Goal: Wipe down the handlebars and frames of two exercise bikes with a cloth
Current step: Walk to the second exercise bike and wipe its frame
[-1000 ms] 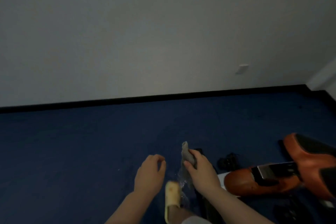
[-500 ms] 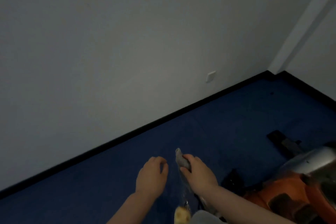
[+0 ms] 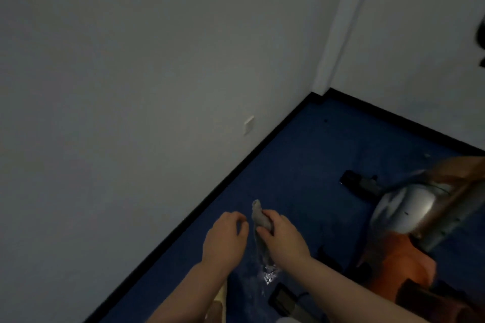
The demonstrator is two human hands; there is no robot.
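My right hand (image 3: 282,237) grips a grey cloth (image 3: 258,215) that sticks up above the fist and hangs below it, low over the blue carpet. My left hand (image 3: 225,238) hovers just left of the cloth with its fingers curled and nothing in it. An exercise bike (image 3: 409,217) with a silver flywheel cover and orange body fills the lower right; its black foot (image 3: 358,183) rests on the carpet. Its handlebars are out of view.
A grey wall with a black skirting board (image 3: 236,168) runs diagonally on the left and meets another wall at a corner (image 3: 320,92). A wall socket (image 3: 248,124) sits low on the wall. A dark flat object (image 3: 282,299) lies on the blue carpet (image 3: 301,155) below my hands.
The view has swung to the right and tilted, bringing the room corner and the bike's silver flywheel into sight. Both hands keep the same pose, the right one still holding the cloth.
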